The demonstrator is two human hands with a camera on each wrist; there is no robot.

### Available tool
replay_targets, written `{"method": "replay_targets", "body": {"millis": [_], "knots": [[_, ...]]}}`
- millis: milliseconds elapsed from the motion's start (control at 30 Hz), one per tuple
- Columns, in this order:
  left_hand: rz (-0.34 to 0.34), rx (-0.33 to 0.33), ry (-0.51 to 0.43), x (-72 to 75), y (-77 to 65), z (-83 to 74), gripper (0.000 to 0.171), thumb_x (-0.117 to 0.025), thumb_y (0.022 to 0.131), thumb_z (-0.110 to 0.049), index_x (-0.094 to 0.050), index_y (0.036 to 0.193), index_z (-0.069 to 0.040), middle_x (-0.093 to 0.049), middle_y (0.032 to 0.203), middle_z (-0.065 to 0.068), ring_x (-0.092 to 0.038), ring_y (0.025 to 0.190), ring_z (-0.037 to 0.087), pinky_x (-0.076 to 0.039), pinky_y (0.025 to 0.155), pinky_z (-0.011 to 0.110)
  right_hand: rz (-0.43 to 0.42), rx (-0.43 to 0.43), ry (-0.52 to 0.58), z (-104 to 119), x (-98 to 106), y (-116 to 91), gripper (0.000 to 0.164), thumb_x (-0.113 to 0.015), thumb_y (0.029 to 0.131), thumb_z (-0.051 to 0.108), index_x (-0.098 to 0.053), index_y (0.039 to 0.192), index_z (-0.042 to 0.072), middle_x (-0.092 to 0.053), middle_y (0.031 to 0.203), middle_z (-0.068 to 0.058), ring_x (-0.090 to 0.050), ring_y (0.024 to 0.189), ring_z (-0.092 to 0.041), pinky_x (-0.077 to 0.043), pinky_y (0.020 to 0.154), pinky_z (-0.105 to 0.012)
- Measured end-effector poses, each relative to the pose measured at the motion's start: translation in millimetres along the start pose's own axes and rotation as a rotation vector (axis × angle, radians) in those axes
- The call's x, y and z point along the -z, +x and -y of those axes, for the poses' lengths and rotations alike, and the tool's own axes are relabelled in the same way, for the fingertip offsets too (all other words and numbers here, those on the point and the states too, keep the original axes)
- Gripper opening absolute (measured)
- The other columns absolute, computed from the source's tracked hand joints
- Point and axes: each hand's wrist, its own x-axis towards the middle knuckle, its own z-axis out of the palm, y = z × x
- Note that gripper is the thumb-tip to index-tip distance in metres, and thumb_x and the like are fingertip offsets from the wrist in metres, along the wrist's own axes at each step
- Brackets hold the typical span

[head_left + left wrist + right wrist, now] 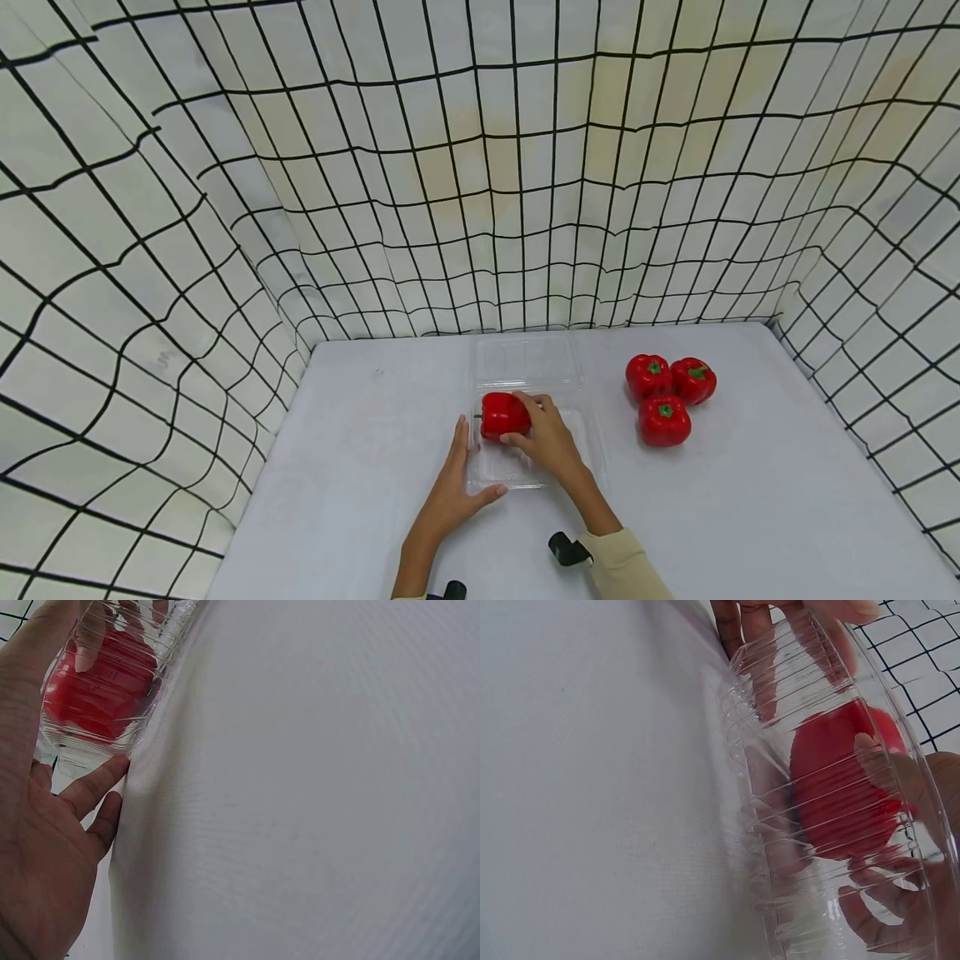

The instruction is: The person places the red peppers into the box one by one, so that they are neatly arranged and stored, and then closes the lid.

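Red bell pepper [498, 417], one: on its side, stem to your left, inside clear plastic container [517, 477], lid [525, 357] folded back | your right hand [553, 443]: thumb and fingers grasping that pepper | your left hand [453, 493]: fingers extended, grasping nothing, at container's left side | red peppers [664, 422], three: clustered right, on white table [360, 467]

- The tabletop [375, 433] fills the lower centre; netting [483, 136] stands behind and on both sides.
- At lower centre, the container [551, 467] lies on it, lid [525, 360] behind.
- In the container's upper left: one pepper [504, 417], right hand [553, 442] at its right.
- Left hand [450, 493]: container's left edge.
- Right of the container: three other peppers [664, 422], two behind one.
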Motion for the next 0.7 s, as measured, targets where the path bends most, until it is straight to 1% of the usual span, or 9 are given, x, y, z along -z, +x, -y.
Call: {"method": "replay_targets", "body": {"millis": [200,333,433,567,633,700], "knots": [[0.003,-0.010,0.000,2.0,0.1,0.7,0.114,-0.078,0.077,-0.048,-0.001,0.159,-0.025,-0.005,0.166,0.001,-0.017,0.151,0.032,-0.029,0.114,0.060,0.013,-0.042,-0.015,1.5,3.3,-0.9,0.079,-0.083,0.077,0.033,-0.047,0.144,0.012,-0.054,0.131,-0.018,-0.060,0.117,-0.033,-0.056,0.092,-0.048],[-0.004,-0.027,0.001,0.4,0.1,1.3,0.114,-0.078,0.077,-0.048,-0.002,0.159,-0.023,-0.006,0.166,0.002,-0.018,0.151,0.033,-0.030,0.113,0.060,0.016,-0.077,-0.034,-0.3,10.4,-2.7,0.082,-0.083,0.076,0.036,-0.045,0.145,0.012,-0.053,0.132,-0.019,-0.059,0.116,-0.034,-0.056,0.090,-0.050],[-0.009,-0.033,-0.004,0.2,-0.1,1.5,0.115,-0.078,0.077,-0.047,-0.002,0.159,-0.023,-0.006,0.166,0.002,-0.017,0.151,0.033,-0.031,0.113,0.060,0.000,-0.100,-0.028,-1.8,16.9,-4.2,0.081,-0.082,0.078,0.037,-0.044,0.146,0.014,-0.053,0.134,-0.018,-0.059,0.117,-0.034,-0.056,0.090,-0.051],[-0.008,-0.021,-0.002,0.9,-0.3,0.9,0.115,-0.078,0.077,-0.048,-0.001,0.159,-0.024,-0.005,0.166,0.000,-0.014,0.152,0.031,-0.028,0.115,0.060,-0.071,-0.097,-0.015,-4.1,27.1,-6.6,0.072,-0.078,0.082,0.037,-0.047,0.144,0.015,-0.054,0.132,-0.014,-0.061,0.115,-0.031,-0.057,0.089,-0.049],[-0.004,-0.008,-0.002,0.9,-0.3,0.0,0.115,-0.079,0.076,-0.048,-0.001,0.159,-0.025,-0.004,0.166,-0.001,-0.013,0.152,0.029,-0.027,0.116,0.059,-0.136,-0.075,-0.020,-6.2,33.9,-8.3,0.065,-0.076,0.084,0.035,-0.051,0.140,0.015,-0.057,0.128,-0.012,-0.062,0.111,-0.028,-0.059,0.087,-0.046],[0.000,-0.001,0.000,0.7,-0.5,-1.4,0.115,-0.078,0.077,-0.049,0.000,0.159,-0.025,-0.004,0.166,0.000,-0.014,0.152,0.030,-0.028,0.115,0.060,-0.225,-0.039,-0.045,-10.6,41.1,-10.3,0.057,-0.076,0.085,0.033,-0.055,0.136,0.015,-0.060,0.122,-0.009,-0.064,0.106,-0.026,-0.060,0.084,-0.043]]}}
